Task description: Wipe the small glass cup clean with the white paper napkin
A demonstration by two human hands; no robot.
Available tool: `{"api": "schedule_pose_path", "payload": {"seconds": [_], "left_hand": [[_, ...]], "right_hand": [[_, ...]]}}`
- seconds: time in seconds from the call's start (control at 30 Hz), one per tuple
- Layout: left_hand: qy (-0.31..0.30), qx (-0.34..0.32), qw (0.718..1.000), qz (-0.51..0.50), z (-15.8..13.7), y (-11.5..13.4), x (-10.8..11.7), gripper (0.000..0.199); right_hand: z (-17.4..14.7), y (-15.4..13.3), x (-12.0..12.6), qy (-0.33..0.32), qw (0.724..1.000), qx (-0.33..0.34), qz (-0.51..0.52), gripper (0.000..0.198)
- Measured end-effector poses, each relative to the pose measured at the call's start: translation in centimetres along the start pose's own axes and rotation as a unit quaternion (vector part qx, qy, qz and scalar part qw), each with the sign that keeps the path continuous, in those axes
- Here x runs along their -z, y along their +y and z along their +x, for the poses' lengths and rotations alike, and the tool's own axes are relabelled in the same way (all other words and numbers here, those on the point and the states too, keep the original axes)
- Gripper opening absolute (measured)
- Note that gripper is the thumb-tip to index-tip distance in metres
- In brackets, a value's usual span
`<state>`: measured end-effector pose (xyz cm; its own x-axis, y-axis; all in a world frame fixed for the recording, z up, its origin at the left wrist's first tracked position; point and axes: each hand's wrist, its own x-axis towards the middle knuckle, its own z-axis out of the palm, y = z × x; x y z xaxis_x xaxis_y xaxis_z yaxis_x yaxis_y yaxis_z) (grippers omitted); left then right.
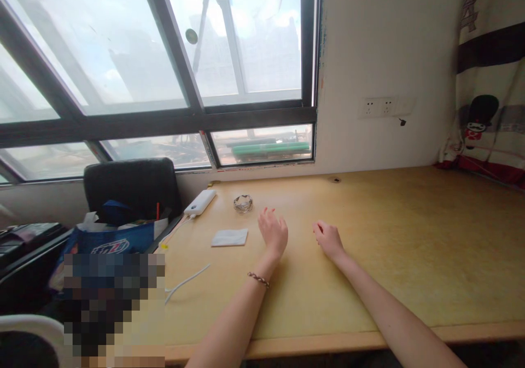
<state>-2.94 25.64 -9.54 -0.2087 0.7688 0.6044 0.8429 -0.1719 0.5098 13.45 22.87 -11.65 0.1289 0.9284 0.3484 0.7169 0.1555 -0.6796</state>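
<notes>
Above the table, my left hand has its fingers apart and loosely bent, with nothing in it. A braided bracelet circles that wrist. My right hand is a short way to the right, its fingers curled in; a small dark hollow shows between them and no object is visible there. Nearest to the left hand are a silvery openwork ring-shaped piece, beyond it to the left, and a flat white packet lying to its left. Neither hand touches these things.
A white power bank with a cable plugged in lies at the table's left edge. Another white cable trails nearer me. Left of the table are a black chair and a blue bag. Window and wall sockets are behind.
</notes>
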Motion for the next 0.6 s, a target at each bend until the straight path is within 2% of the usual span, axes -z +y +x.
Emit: {"api": "schedule_pose_path", "payload": {"seconds": [0.1, 0.2, 0.23, 0.3, 0.37, 0.43, 0.5, 0.6], "left_hand": [[0.03, 0.071, 0.989, 0.125, 1.1, -2.5, -0.2, 0.052], [0.012, 0.146, 0.973, 0.177, 1.7, -4.8, -0.7, 0.055], [0.0, 0.152, 0.973, 0.172, 1.8, -5.3, -0.9, 0.053], [-0.04, 0.111, 0.985, 0.124, 1.7, -5.5, -1.4, 0.048], [-0.1, 0.016, 0.994, 0.029, 1.1, -4.9, -1.9, 0.04], [-0.17, -0.067, 0.98, -0.084, 0.1, -3.7, -2.5, 0.033], [-0.231, -0.111, 0.952, -0.167, -1.0, -2.3, -3.0, 0.029], [-0.265, -0.136, 0.935, -0.191, -2.3, -0.9, -3.2, 0.027]], "right_hand": [[0.3, 0.2, 0.5, 0.01, 0.999, 0.001, -0.035, 0.037], [0.5, 0.3, 0.9, 0.023, 0.998, 0.001, -0.059, 0.036], [0.5, 0.4, 1.0, 0.024, 0.998, 0.002, -0.062, 0.036], [0.6, 0.6, 1.0, 0.026, 0.998, 0.002, -0.062, 0.036], [0.6, 0.8, 0.7, 0.027, 0.998, -0.002, -0.053, 0.034], [0.7, 1.1, 0.3, 0.026, 0.999, -0.015, -0.019, 0.029], [0.8, 1.5, -0.3, 0.019, 0.998, -0.044, 0.045, 0.023], [1.1, 2.0, -1.1, -0.004, 0.985, -0.111, 0.136, 0.017]]}}
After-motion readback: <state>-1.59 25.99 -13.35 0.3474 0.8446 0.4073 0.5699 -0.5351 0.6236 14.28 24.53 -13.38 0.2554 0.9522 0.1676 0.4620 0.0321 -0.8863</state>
